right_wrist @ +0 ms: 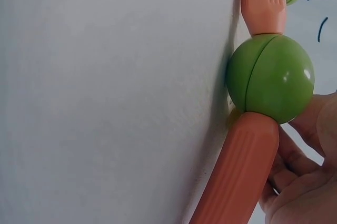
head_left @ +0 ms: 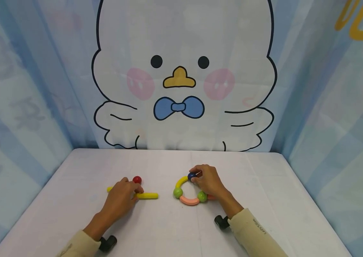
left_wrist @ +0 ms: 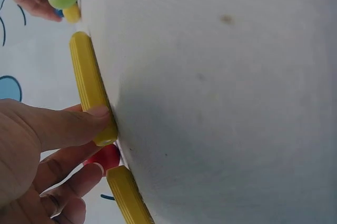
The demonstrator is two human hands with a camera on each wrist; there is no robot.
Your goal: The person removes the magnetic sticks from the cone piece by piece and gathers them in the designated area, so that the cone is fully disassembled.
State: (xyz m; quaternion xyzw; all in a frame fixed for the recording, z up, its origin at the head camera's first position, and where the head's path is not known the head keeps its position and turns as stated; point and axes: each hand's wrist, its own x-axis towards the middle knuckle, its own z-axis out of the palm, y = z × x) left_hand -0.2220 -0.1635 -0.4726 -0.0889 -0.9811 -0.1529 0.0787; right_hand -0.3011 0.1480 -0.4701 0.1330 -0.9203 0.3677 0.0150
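In the head view my left hand (head_left: 119,198) pinches a ribbed yellow rod (head_left: 150,196) low over the table, thumb along its near side in the left wrist view. Just beyond those fingers is a red ball (head_left: 137,179), and a second yellow rod (left_wrist: 130,199) lies partly covered by the same hand. My right hand (head_left: 212,182) grips a dark blue ball (head_left: 191,176) between thumb and fingers. That ball meets a curved yellow piece (head_left: 180,181), followed by a green ball (head_left: 178,192), a curved salmon piece (head_left: 189,201) and another green ball (head_left: 202,196), forming a partial ring.
From the nearer green ball a straight-looking salmon piece (right_wrist: 237,174) runs out under my right forearm. All of it lies on a white-covered table (head_left: 168,232). Behind stands a cloth backdrop (head_left: 181,35) with a printed bird, and printed cloth flanks both sides.
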